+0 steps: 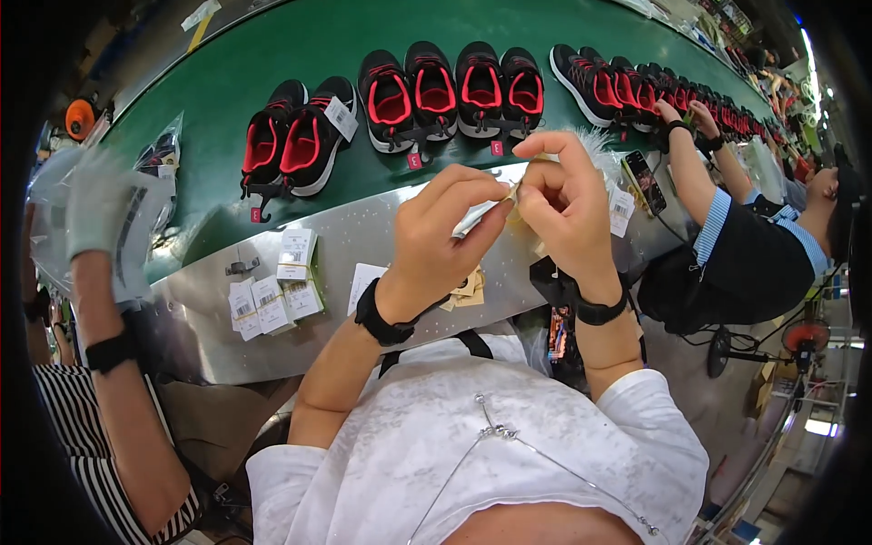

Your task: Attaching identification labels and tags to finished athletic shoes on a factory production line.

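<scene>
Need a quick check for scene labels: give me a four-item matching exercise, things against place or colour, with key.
Things
1. Shoes
2. Tag stacks
3. Phone
4. White item

Places and colours
A. In the fingers of the left hand
B. A dark slab, right of the right hand
C. Black with red linings, in pairs on the green surface
D. On the metal ledge, left of both hands

Pairs: 1-C, 2-D, 3-B, 4-A

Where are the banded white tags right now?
In the head view, the banded white tags lie on the metal strip, left of the person's left hand, below two black-and-red shoes.
</scene>
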Motion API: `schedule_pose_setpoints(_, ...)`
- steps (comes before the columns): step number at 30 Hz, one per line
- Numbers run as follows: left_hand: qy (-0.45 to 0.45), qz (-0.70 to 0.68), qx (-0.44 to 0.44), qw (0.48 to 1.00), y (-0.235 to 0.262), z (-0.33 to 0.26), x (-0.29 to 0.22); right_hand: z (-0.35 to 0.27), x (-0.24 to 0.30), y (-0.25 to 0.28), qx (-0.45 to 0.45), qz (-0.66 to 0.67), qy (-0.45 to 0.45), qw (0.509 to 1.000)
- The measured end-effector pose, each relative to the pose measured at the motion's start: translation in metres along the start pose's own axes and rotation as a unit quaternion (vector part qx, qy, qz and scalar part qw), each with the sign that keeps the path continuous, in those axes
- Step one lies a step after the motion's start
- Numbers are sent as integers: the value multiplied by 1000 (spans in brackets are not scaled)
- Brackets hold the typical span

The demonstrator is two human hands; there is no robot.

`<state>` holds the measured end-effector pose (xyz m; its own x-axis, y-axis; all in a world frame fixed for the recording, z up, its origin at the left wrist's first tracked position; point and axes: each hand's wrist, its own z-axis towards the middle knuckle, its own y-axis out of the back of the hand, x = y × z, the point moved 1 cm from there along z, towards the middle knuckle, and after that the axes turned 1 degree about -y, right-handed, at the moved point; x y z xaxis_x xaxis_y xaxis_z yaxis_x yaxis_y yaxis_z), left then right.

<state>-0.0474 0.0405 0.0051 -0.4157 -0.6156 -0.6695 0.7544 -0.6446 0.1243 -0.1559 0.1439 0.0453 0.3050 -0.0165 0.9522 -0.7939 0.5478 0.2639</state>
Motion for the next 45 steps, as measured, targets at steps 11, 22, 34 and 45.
schedule_pose_setpoints(11,-339,246,78,905,1,21,10,12,-7,28,65,11,-85,994)
schedule_pose_setpoints(22,-295,210,203,909,50,31,21,26,-36,-20,85,73,-65,992)
schedule_pose_setpoints(34,-111,135,337,925,71,22,44,24,-49,-64,-43,-216,64,973)
schedule_pose_setpoints(45,-32,392,333,857,84,19,192,39,-40,-64,-104,-60,16,993)
